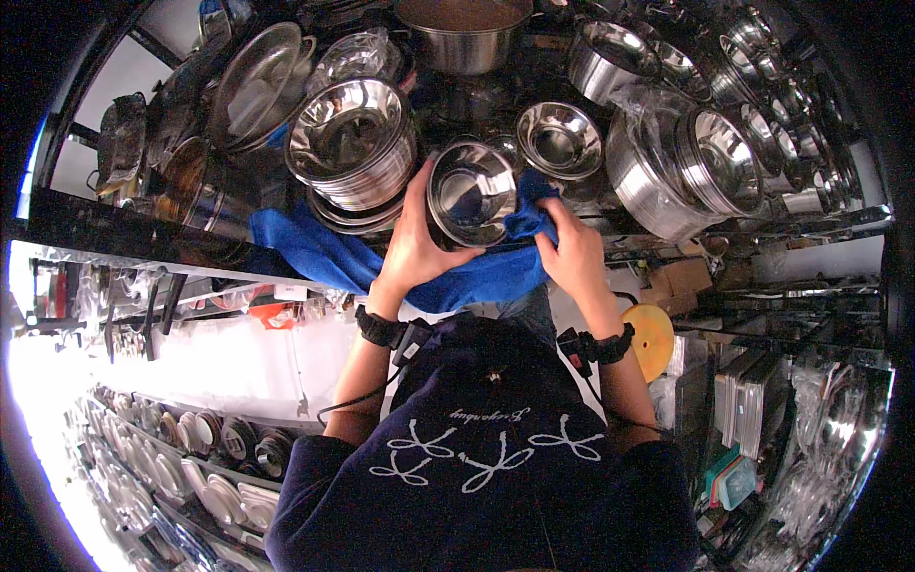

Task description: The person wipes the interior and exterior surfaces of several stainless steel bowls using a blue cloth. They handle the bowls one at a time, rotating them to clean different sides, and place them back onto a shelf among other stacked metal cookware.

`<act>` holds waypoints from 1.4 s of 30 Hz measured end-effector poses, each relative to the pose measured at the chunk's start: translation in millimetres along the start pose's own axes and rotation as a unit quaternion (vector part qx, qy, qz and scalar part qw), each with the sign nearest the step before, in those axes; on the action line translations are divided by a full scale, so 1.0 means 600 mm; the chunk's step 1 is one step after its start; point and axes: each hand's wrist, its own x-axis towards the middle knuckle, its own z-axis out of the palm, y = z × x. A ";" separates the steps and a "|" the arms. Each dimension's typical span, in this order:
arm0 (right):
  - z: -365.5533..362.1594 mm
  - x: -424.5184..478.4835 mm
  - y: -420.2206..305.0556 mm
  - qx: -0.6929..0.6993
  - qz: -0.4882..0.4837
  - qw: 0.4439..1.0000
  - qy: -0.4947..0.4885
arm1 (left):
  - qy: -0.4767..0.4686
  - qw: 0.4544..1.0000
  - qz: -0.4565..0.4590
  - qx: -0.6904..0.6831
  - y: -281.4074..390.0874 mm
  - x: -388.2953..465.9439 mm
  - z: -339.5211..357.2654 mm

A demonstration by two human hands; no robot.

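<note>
My left hand (420,247) grips a shiny stainless steel bowl (472,193) by its left and near sides, fingers along the rim. In my right hand (575,247) is a bunched end of a blue cloth (457,282), pressed near the bowl's right rim. The rest of the cloth trails leftward along the shelf edge, passing below the held bowl. Left of that bowl stands a stack of nested steel bowls (350,139). Just beyond my right hand sits a smaller wide-rimmed steel bowl (559,139).
Large steel pots (661,171), partly wrapped in plastic, stand at right. A big steel pot (465,43) is at the back. Oval trays (257,82) lean at left. Below the dark shelf edge (129,232) are shelves of dishes (214,490) and a yellow disc (647,343).
</note>
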 end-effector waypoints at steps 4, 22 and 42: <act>-0.001 0.003 0.007 0.010 0.030 0.997 0.064 | 0.029 0.997 0.053 0.049 0.030 0.009 -0.008; -0.025 -0.033 0.021 0.123 0.047 0.973 0.188 | -0.107 0.969 0.103 0.199 0.081 0.079 0.031; 0.069 0.002 -0.020 0.070 -0.022 0.995 0.074 | -0.091 0.991 0.002 0.097 0.002 0.018 0.008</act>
